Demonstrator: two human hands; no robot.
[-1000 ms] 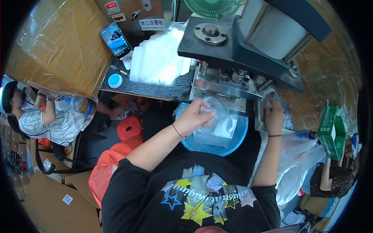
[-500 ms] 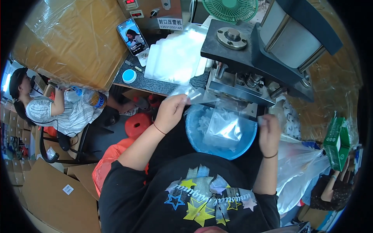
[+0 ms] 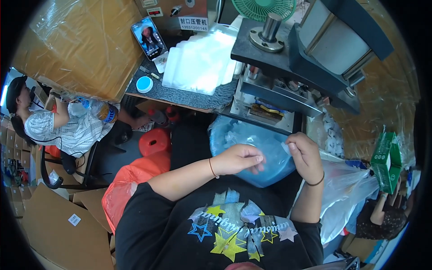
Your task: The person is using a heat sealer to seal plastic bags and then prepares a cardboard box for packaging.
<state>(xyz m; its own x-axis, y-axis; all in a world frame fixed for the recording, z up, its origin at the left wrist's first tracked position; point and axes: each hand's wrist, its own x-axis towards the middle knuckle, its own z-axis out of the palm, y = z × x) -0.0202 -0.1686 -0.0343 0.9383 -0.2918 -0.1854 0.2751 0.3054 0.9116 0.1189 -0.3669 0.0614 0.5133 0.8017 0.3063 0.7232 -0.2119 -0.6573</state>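
My right hand (image 3: 306, 156) is closed at the right rim of a blue basin (image 3: 258, 181), pinching a clear plastic bag (image 3: 284, 148) between thumb and fingers. The film stretches leftward over the basin, its outline hard to follow. My left hand (image 3: 240, 159) hangs over the basin's near left part, thumb and fingers curled together; whether film lies between them is hidden. Clear plastic scraps (image 3: 240, 139) fill part of the basin. Just beyond it stands a dark metal press (image 3: 281, 96), with coloured strips (image 3: 270, 110) on its bed. Neither hand touches the press.
A stack of clear plastic bags (image 3: 198, 63) lies on the bench, near a phone (image 3: 148, 38) and a round blue-lidded tub (image 3: 144, 84). A large taped carton (image 3: 85, 49) stands left. A seated person (image 3: 63, 121) is at far left; another person's arm (image 3: 380, 209) shows at right.
My left hand has left the press's front edge and come down right over the basin. The film has been drawn off the press bed. The rod on top of the press has risen.
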